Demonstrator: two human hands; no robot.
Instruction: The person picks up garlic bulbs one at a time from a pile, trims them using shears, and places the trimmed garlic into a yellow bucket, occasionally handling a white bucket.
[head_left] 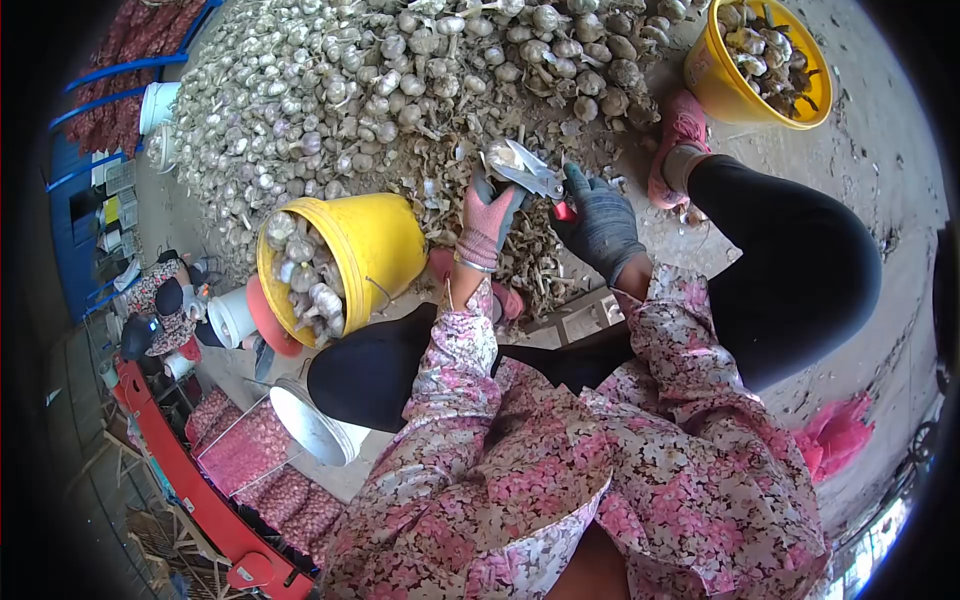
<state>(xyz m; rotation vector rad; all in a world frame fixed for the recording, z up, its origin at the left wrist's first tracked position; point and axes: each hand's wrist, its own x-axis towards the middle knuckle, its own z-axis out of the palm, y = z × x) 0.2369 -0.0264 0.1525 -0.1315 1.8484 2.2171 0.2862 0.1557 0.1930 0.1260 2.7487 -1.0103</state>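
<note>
My left hand (pixel 486 220), in a pink and grey glove, is closed around a garlic bulb (pixel 500 158) above the floor. In my right hand (pixel 604 228), gloved in dark grey, is a pair of pruning shears (pixel 536 176) with red on the handle. The metal blades point left and overlap the bulb in this view. Papery skins and cut stalks (pixel 535 258) litter the floor beneath both hands. Close by on the left, a yellow bucket (pixel 385 240) tilts with garlic bulbs (pixel 305 275) inside.
A large heap of garlic (pixel 330 90) spreads across the floor ahead. Another yellow bucket (pixel 708 68) at upper right holds bulbs and scraps. White buckets (pixel 318 420), filled mesh sacks (pixel 250 450) and a red metal beam (pixel 185 475) lie left. Another person (pixel 165 305) sits at far left.
</note>
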